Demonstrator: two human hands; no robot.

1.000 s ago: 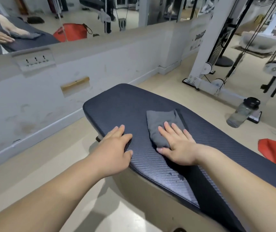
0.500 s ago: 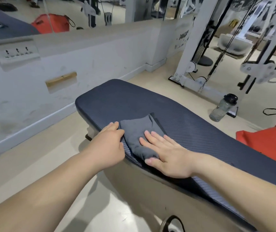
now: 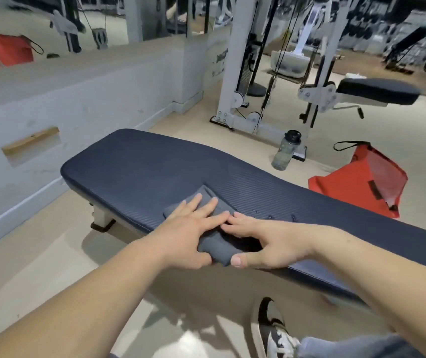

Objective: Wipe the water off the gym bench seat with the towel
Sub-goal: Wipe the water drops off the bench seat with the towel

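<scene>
Reaching in from the 7 o'clock corner of the view, the person's left forearm runs up to the left hand [image 3: 188,229], which lies palm down on the towel [image 3: 214,251]. Its four fingers are straight and slightly fanned, pointing toward 1 o'clock. Its thumb lies along the towel's near fold, so the hand presses flat and grips nothing.

The grey towel sits at the near long edge of the dark padded tabletop [image 3: 142,171] of the gym bench. A flat corner of it shows at 12 o'clock of the left fingertips, and a bunched fold bulges over the edge between the two hands.

The right hand [image 3: 268,241] comes in from 4 o'clock, its wrist turned so the fingers point toward 9 o'clock. These fingers are stretched out, not curled, with their tips resting on the towel close against the left hand's fingers. The thumb tip meets the bunched fold from the right, and a shadowed gap lies under the palm.

At 3 o'clock of the right fingertips, a few small drops [image 3: 271,217] sit on the tabletop. On the floor beyond the bench, a clear bottle [image 3: 285,153] stands at 1 o'clock of the hands. A red bag [image 3: 356,184] lies just right of the bottle.
</scene>
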